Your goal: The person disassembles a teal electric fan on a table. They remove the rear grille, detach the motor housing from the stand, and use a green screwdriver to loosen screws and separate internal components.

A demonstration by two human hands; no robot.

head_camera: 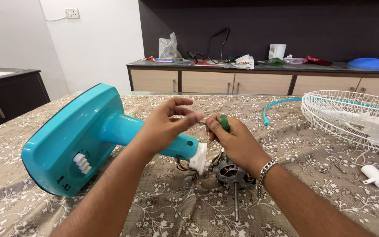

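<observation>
A wide table (312,206) fills the room, spread with a brown cloth printed in pale vines, and everything else can be placed from the fan stand (73,138) that lies toppled on it. Behind the stand, against a dark wall, runs a low counter (259,70) cluttered with a plastic bag, papers and a blue lid; off to the stand's left is a black cabinet (5,94), and a socket sits on the white wall above. The stand is turquoise, its square base tipped up with a white knob showing, its neck pointing right into a white collar. Just past that collar lies the bare motor (231,173), copper windings visible, wires trailing, its shaft pointing toward the viewer. Above the neck's end, the left hand (165,125) pinches something too small to make out between thumb and forefinger. Touching it, the right hand (233,138) is curled round a green-handled screwdriver (224,123). Far right of the stand rests a white wire grille (343,116).
</observation>
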